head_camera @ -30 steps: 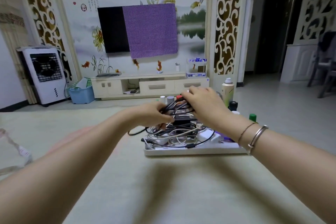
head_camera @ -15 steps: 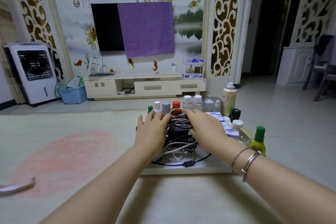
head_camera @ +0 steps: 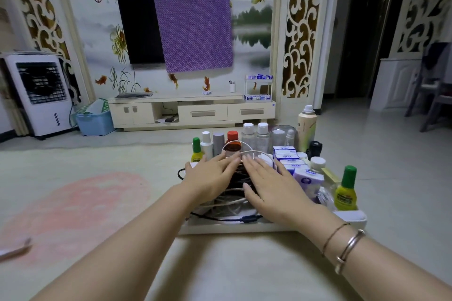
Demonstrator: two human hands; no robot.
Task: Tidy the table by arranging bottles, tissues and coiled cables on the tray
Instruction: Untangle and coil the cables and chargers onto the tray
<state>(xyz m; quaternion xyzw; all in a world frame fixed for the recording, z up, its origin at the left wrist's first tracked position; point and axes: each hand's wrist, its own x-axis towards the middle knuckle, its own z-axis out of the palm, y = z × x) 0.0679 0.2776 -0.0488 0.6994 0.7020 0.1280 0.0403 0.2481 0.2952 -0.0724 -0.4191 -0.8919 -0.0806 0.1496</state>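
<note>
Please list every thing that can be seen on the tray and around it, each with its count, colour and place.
tray: one, white, on the table
coiled cables: a pile, black and white, tray's left part, under both hands
tissue packs: several, purple-white, right of the cables
bottles: a row, mixed caps, tray's far edge
green-capped yellow bottle: one, tray's right corner
left hand: flat, presses on the cables
right hand: flat, presses on the cables

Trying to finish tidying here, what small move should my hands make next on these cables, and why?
Probably tuck the black cable inward: both flat hands, left hand and right hand, press the cable pile, but that strand trails along the tray front edge.
</note>
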